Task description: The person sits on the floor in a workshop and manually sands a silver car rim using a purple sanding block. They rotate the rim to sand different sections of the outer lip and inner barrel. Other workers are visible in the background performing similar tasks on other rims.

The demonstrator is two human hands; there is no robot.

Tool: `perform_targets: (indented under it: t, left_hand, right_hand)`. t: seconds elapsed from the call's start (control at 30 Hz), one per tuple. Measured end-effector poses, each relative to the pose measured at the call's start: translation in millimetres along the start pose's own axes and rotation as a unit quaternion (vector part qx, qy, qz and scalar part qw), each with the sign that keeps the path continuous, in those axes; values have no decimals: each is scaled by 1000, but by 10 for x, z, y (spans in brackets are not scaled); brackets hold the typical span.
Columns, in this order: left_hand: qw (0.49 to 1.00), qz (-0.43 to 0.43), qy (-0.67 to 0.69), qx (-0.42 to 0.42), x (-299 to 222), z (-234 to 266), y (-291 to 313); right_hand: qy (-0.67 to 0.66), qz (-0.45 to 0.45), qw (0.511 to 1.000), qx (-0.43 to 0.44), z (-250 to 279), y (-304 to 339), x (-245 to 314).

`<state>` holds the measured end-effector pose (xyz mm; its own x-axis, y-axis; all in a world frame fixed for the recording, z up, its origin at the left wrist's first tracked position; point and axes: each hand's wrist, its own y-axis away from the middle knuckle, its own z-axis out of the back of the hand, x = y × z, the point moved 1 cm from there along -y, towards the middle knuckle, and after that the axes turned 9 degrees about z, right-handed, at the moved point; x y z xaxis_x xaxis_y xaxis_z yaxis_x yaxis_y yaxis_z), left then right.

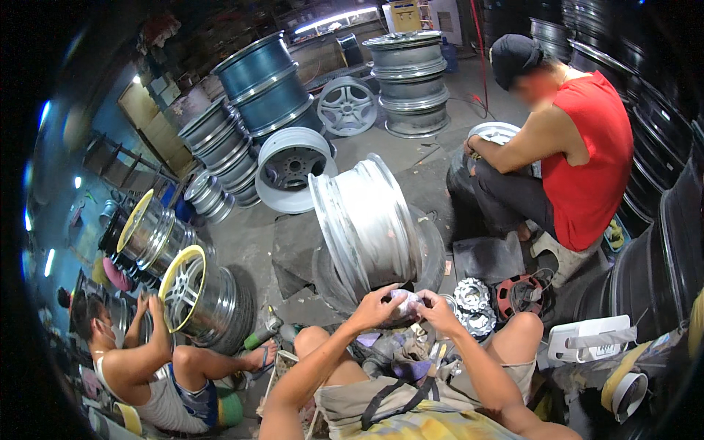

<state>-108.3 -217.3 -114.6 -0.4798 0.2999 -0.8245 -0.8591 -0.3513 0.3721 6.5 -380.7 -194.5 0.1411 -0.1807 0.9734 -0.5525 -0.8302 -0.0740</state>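
At the centre, just above our lap, our two hands meet on a small, pale purple piece (405,301), crumpled or folded, whose material we cannot make out. The left grip (372,309) is closed down to a pinch on its left side, and the right grip (441,315) pinches the right edge with thumb and fingertips, so the piece is held between both, presumably to keep it taut or to shape it. Below it, between our knees, lie more purple scraps (412,368) among a muddle of small things, likely kept there to be within easy reach. Just beyond our hands, a large silver wheel rim (370,220) stands tilted on its edge, seated on a dark tyre (434,257) lying on the floor; we judge that the tyre cradles it against rolling. To the right of our hands sit small silver castings (475,308) and a red-and-black round part (519,295). By our left knee lies a green-bodied power tool (262,330). Farther left, a co-worker in a white top (165,396) reaches to a yellow-edged wheel (196,297) propped at a slant; at upper right, another in red (587,169) bends over a pale wheel (495,132). Behind, rims stand in stacks (411,84), probably to save floor space.
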Motion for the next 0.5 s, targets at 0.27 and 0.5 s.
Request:
perform_targets:
  t: [0.27, 0.5]
  left_hand:
    - [912, 69, 368, 169, -142, 319, -159]
    - [913, -15, 403, 58, -357, 582, -10]
  right_hand:
    - [-74, 53, 993, 72, -82, -552, 674]
    - [-108, 82, 990, 37, -220, -837, 863]
